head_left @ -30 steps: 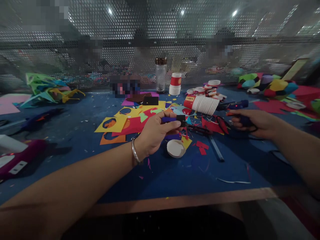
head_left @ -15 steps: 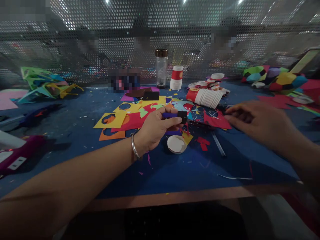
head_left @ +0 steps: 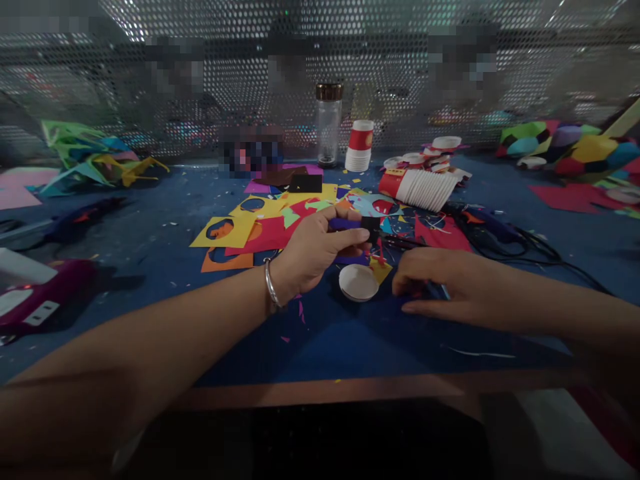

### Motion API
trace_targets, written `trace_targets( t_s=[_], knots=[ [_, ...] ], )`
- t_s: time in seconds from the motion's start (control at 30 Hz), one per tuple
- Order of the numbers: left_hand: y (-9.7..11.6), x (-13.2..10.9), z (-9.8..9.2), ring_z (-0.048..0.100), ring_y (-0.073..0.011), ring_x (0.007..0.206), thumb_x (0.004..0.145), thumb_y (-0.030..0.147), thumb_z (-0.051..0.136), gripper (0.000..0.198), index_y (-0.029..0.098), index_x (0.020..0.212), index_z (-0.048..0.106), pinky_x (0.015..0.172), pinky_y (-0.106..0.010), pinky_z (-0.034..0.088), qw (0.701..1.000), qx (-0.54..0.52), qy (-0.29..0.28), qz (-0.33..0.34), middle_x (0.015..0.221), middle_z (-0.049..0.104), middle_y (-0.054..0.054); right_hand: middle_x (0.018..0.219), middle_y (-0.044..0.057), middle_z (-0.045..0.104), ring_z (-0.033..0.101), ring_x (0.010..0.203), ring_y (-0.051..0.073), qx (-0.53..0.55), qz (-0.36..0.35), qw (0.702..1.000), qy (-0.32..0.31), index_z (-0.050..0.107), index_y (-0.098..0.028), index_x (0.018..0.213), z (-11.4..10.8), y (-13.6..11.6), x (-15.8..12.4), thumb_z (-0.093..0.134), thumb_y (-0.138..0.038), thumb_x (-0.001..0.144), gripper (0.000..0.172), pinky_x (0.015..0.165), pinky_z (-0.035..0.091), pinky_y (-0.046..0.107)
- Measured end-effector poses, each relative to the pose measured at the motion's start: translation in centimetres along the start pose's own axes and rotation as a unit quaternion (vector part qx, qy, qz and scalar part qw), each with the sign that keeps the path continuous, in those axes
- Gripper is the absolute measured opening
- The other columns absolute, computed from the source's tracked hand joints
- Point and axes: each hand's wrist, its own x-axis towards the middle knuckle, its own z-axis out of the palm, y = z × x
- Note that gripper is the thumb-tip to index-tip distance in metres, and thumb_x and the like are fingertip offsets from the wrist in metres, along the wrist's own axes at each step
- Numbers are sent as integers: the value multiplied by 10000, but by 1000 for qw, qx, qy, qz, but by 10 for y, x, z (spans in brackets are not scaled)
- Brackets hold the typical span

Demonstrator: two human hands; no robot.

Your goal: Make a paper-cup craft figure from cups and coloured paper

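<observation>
My left hand (head_left: 320,250) is closed in a pinch on a small black paper piece (head_left: 371,229), and a purple paper piece (head_left: 345,225) shows along its fingers. My right hand (head_left: 440,283) hovers low over the blue table, thumb and fingers curled but apart, with nothing visible between them. It covers most of a clear stick (head_left: 439,291). Between the hands lies a white round cup piece (head_left: 359,283). Cut coloured paper, including a red sheet (head_left: 440,232) and a yellow sheet with a round hole (head_left: 240,231), spreads beyond my left hand.
Stacked paper cups (head_left: 419,189) lie on their side, with more cups (head_left: 359,147) upright beside a glass bottle (head_left: 329,127). A glue gun (head_left: 493,223) with a black cord rests at right, another (head_left: 83,217) at left. A perforated metal screen (head_left: 230,73) stands behind.
My right hand has moved left and down from beside the cup stack to near the white cup piece, uncovering the right glue gun. My left hand keeps its hold on the black piece.
</observation>
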Motion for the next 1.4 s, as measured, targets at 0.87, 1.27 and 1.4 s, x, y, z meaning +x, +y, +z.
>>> trace_targets(
  t_s=[0.87, 1.27, 1.4],
  knots=[
    [1, -3, 0, 669, -81, 660, 798, -3, 697, 210, 159, 905, 619, 656, -223, 536, 999, 36, 26, 21, 822, 668, 34, 758, 9, 698, 607, 689, 173, 209, 0, 960, 186, 787, -268, 820, -16, 0, 15, 791, -481, 836, 214, 635, 479, 307],
    [1, 0, -4, 672, -120, 645, 776, 15, 736, 412, 183, 1115, 572, 628, -250, 515, 996, 45, 57, 46, 750, 621, 51, 805, 13, 706, 638, 759, 187, 347, 48, 894, 278, 786, -262, 786, -3, 3, 19, 907, -478, 687, 266, 718, 525, 345],
    [0, 2, -5, 656, -124, 648, 770, 37, 742, 405, 177, 1110, 573, 597, -231, 481, 995, 59, 53, 58, 713, 607, 55, 786, 14, 692, 596, 699, 157, 386, 65, 883, 259, 796, -248, 782, -3, 0, 19, 822, -438, 774, 192, 641, 485, 314]
  ],
)
